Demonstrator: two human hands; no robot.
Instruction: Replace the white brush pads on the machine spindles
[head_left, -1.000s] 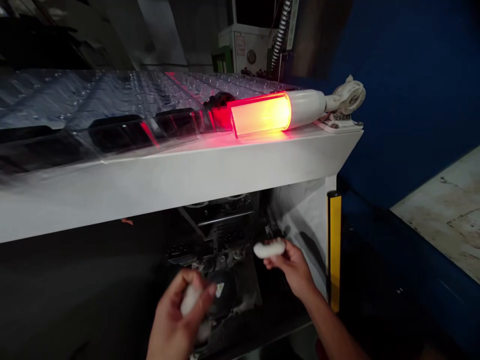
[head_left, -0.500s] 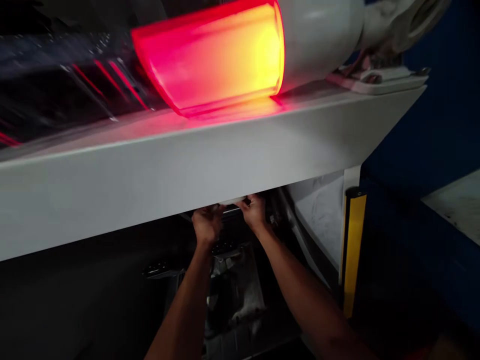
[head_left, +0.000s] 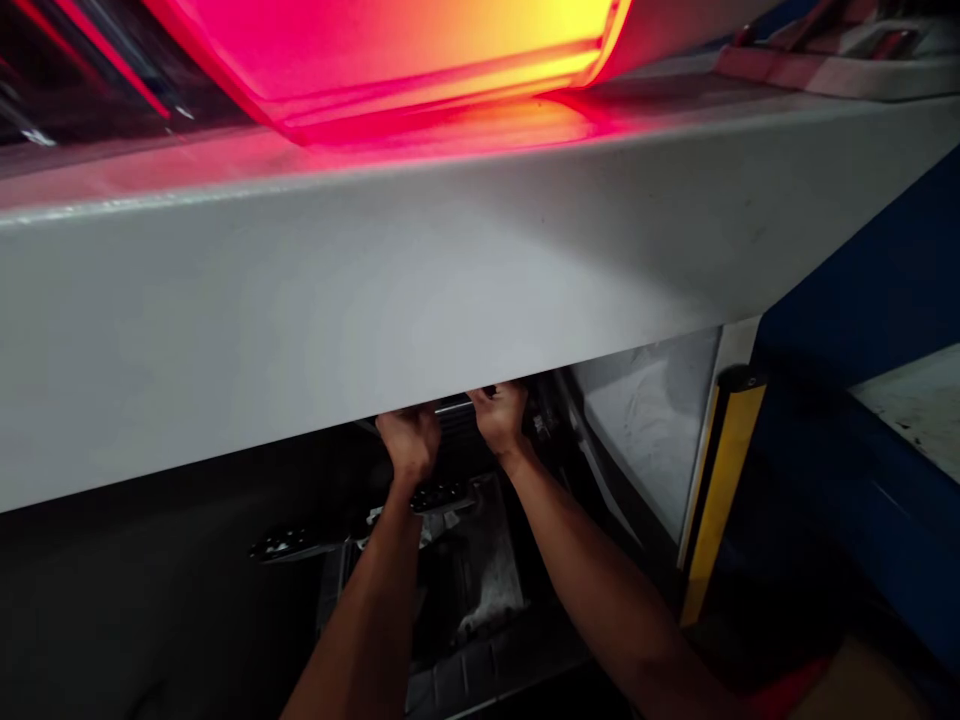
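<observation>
Both arms reach forward to the lower edge of a wide pale grey panel (head_left: 420, 270). My left hand (head_left: 410, 440) is bent at the wrist, its fingers curled and partly hidden behind that edge. Beside it on the right, my right hand (head_left: 499, 415) has curled fingers whose tips also go out of sight under the panel. What either hand holds is hidden. Between the hands a thin shiny bar (head_left: 454, 404) shows. Below them, in the dark opening, lies a metal machine part (head_left: 491, 550).
A glowing red and yellow lamp (head_left: 420, 60) rests on the ledge above the panel. At the right stands a yellow and black post (head_left: 724, 495), with a blue surface (head_left: 847, 480) beyond it. A black perforated piece (head_left: 292, 543) sits lower left.
The view has moved closer to the panel, so the lamp sits higher and larger. The whitish item seen between my hands earlier is out of sight, and my fingers are more hidden by the edge.
</observation>
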